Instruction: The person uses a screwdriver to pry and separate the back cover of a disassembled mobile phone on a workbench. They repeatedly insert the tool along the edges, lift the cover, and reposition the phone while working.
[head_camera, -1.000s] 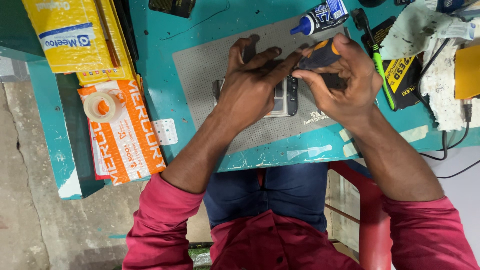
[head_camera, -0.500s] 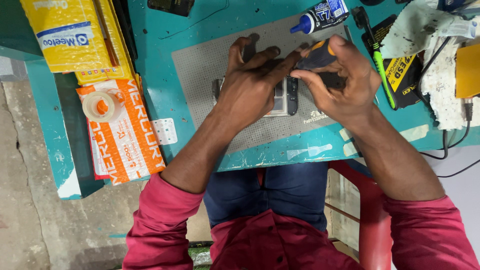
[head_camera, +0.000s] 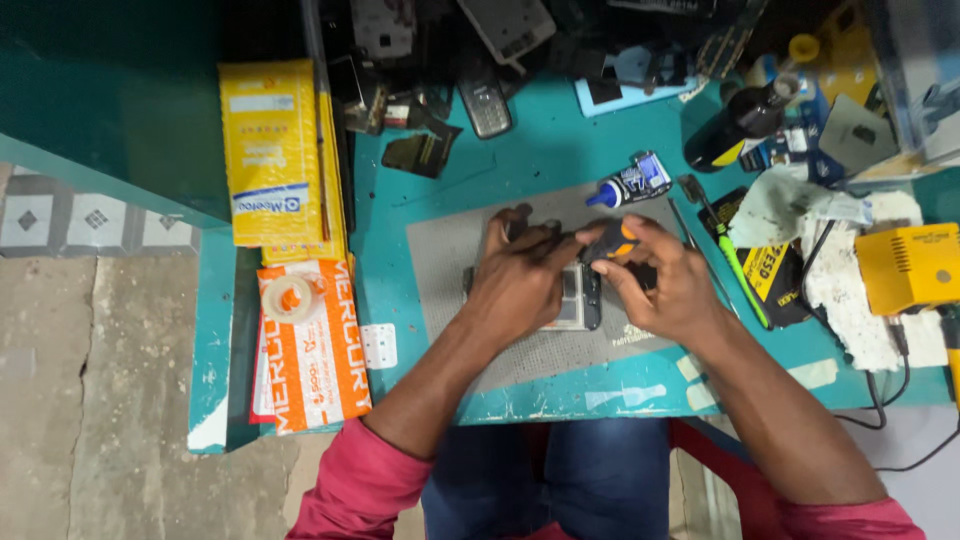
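Our left hand (head_camera: 520, 290) presses flat on the phone (head_camera: 580, 298), lying crosswise just beneath our fingers, while our right hand (head_camera: 668, 290) pinches the screwdriver (head_camera: 612, 240) directly above it.

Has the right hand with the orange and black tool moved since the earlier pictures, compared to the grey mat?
No. The right hand keeps the orange and black tool over the phone, same place on the grey mat.
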